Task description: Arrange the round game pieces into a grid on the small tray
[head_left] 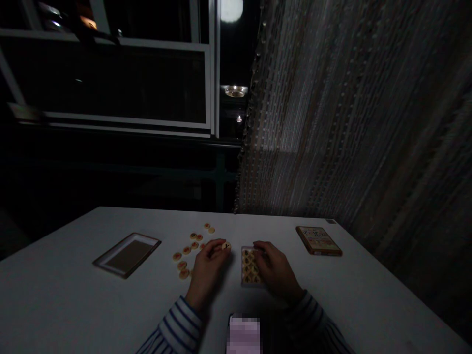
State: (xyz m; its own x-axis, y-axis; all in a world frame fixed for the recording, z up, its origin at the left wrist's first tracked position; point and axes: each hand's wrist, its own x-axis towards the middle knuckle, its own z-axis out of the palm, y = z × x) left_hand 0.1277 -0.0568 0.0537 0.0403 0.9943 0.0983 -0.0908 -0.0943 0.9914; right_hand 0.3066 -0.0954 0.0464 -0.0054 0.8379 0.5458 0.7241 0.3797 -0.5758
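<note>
Between its fingertips, my left hand (212, 265) pinches a round wooden piece (226, 245) with a dark mark, above the white table (147, 309). To its right lies a small box (242, 268) holding several round pieces (249, 268) in rows. My right hand (275, 268) reaches over the right side of this box, its fingers bent over the pieces and hiding part of them; whether it grips one is not visible. Several loose round pieces with red or dark marks (187, 250) lie on the table beyond and left of my left hand.
An open shallow box lid (127, 254) lies at the left. A flat printed box (319, 241) is at the right. A phone-like object with a blurred screen (244, 337) sits at the near edge. Behind the table are a window and a beaded curtain (313, 113).
</note>
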